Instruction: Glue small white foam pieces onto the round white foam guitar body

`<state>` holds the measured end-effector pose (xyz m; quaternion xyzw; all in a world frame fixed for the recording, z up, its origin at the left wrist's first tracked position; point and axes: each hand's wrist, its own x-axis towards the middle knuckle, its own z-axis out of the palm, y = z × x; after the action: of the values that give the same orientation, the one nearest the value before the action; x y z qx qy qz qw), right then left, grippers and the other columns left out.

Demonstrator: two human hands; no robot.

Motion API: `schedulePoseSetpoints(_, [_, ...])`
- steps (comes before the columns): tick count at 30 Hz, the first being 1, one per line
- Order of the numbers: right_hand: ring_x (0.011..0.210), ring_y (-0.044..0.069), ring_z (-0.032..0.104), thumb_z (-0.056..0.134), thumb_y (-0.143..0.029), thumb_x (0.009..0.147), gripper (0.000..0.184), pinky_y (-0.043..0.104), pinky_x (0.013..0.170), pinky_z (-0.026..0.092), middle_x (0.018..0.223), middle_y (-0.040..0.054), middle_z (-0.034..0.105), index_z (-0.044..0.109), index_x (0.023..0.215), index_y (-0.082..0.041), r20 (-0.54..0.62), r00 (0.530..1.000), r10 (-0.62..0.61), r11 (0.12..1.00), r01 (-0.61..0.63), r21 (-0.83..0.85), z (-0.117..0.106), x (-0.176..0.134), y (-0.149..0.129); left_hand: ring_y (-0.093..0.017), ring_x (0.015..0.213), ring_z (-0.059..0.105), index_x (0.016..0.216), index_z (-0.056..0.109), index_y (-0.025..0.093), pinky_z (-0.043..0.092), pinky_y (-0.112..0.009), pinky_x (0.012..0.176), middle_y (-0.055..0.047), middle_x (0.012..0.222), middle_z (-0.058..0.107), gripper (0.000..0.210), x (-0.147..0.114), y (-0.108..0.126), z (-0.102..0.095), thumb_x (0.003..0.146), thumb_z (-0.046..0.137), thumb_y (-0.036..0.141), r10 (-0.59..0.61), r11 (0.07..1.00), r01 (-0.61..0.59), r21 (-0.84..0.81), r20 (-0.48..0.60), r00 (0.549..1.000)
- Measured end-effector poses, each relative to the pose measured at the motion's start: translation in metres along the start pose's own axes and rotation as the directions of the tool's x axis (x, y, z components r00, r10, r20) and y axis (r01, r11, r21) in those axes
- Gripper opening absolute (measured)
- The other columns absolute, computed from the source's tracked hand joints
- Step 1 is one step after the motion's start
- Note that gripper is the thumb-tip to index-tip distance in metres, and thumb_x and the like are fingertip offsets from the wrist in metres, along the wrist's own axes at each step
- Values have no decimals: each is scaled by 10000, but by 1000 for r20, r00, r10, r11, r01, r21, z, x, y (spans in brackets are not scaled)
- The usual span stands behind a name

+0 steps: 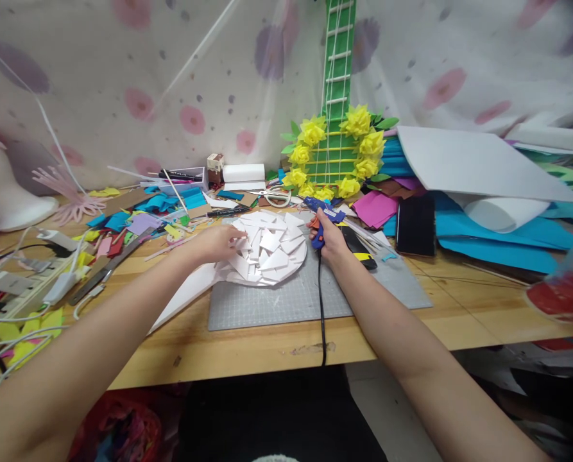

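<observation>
A round white paddle-like shape [274,249], covered with overlapping cut paper pieces, lies partly on a grey cutting mat [276,305]. Its long white handle [186,296] runs toward the lower left, under my left forearm. My left hand [222,244] is at the disc's left side, fingers drawn together over the white pieces; what they pinch, if anything, I cannot make out. In my right hand [333,239] is a blue glue gun [319,208], held at the disc's right edge, nozzle toward the upper left. Its black cord [321,308] hangs over the table's front edge.
Scissors [274,196] and a black marker [227,211] lie behind the disc. A green guitar-shaped piece with yellow flowers [337,147] stands at the back. Right of the mat are a phone [416,226] and stacked sheets [488,163]; left, paper scraps and a power strip [26,289].
</observation>
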<state>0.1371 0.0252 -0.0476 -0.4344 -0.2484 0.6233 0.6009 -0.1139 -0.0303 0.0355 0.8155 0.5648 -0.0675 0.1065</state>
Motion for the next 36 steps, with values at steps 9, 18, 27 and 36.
schedulePoseSetpoints(9, [346,24,405,669,-515,710,380,142,331,364,517,-21,595,532,639,-168,-1,1000,11,1000,-11,13,-2,1,0,-222,931,619,1143,521,143,464,-283,764,-115,1074,651,502,14,3,-7,769,528,477,-400,912,384,-142,-115,909])
schedulePoseSetpoints(18, [324,18,387,673,-510,708,386,145,323,352,509,-27,585,516,621,-168,-4,1000,28,1000,-28,9,-1,1,-1,-231,631,655,902,655,123,470,-292,608,-123,760,695,723,26,2,-6,617,485,765,-452,881,474,-6,292,843])
schedulePoseSetpoints(27, [331,23,384,680,-531,687,396,150,327,360,518,-28,593,517,629,-175,1,1000,18,1000,-18,5,-1,1,-1,-224,593,642,906,672,152,485,-308,615,-104,696,683,740,31,-11,1,554,517,785,-428,891,454,-24,294,855])
schedulePoseSetpoints(36, [327,17,378,682,-519,692,388,143,326,355,520,-26,595,521,629,-171,-5,1000,26,1000,-26,-2,-1,1,-2,-261,666,637,813,687,140,484,-345,678,-129,702,676,737,24,1,-8,556,490,802,-439,892,450,36,303,846])
